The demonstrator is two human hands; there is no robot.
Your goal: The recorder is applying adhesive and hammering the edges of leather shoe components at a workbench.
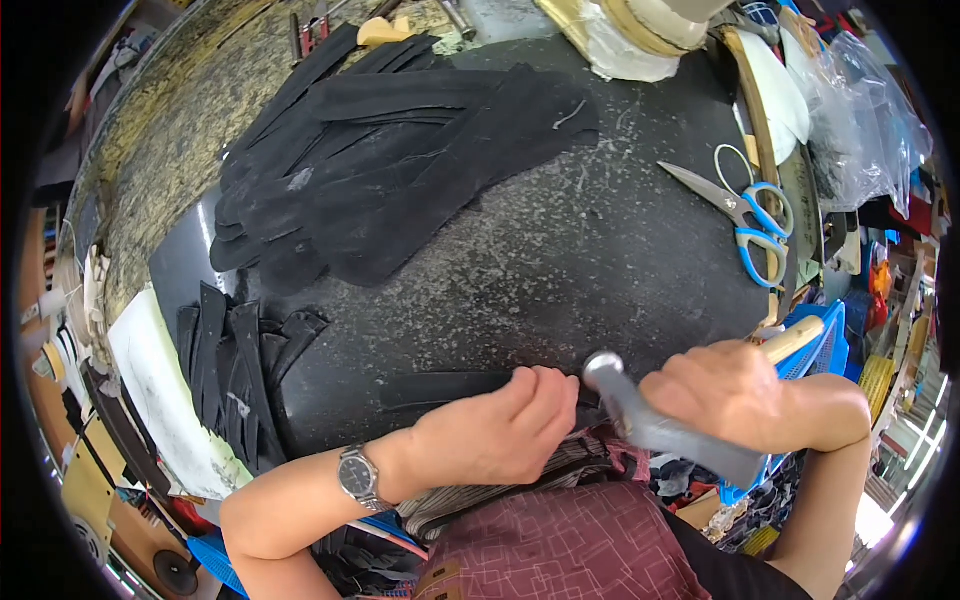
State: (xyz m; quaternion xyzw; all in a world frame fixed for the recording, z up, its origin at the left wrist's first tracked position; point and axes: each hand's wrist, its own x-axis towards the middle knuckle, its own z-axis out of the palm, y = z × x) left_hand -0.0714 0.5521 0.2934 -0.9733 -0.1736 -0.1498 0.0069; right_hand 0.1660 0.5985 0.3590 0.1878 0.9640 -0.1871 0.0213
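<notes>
My right hand (712, 395) is wrapped round the handle of a metal-headed hammer (688, 440). The wooden handle end sticks out beyond my fist, and the round striking face hangs close to my left fingertips. My left hand (500, 425), with a watch on its wrist, is closed in a pinch at the near edge of the black work board (500, 270). Against its fingers lies a flat black leather-like strip (435, 388), running off to the left. The strip's right part is hidden behind the hand.
A heap of long black pieces (400, 160) covers the board's far left. Narrow folded black strips (235, 370) lie at its near left. Blue-handled scissors (745, 215) rest at the right. A pale container (650, 35) stands at the back. A blue basket (830, 345) sits beyond my right hand.
</notes>
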